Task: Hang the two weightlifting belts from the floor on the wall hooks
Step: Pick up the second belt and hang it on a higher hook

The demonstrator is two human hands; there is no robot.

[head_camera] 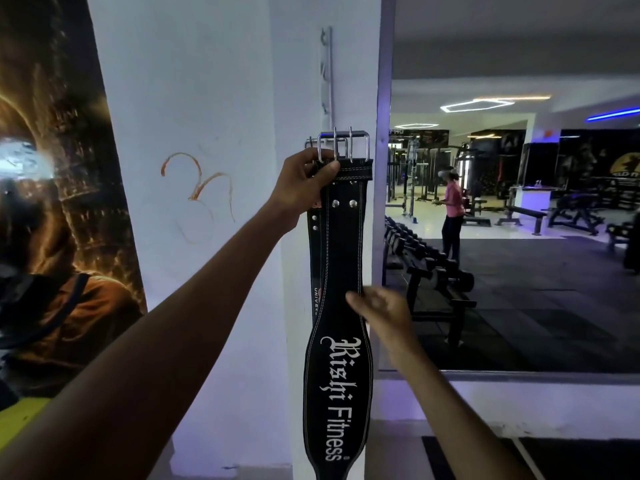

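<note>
The left hand (304, 181) pinched the front belt (341, 306) near its buckle (343, 147), against the hook rail (327, 74). The right hand (384, 313), loosely open, steadied its edge. It looked stiff, heavy leather; best gripped by the buckle.

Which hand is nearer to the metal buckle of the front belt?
Left. The left hand grips the belt just below the buckle; the right hand is much lower, beside the front belt's edge.
</note>
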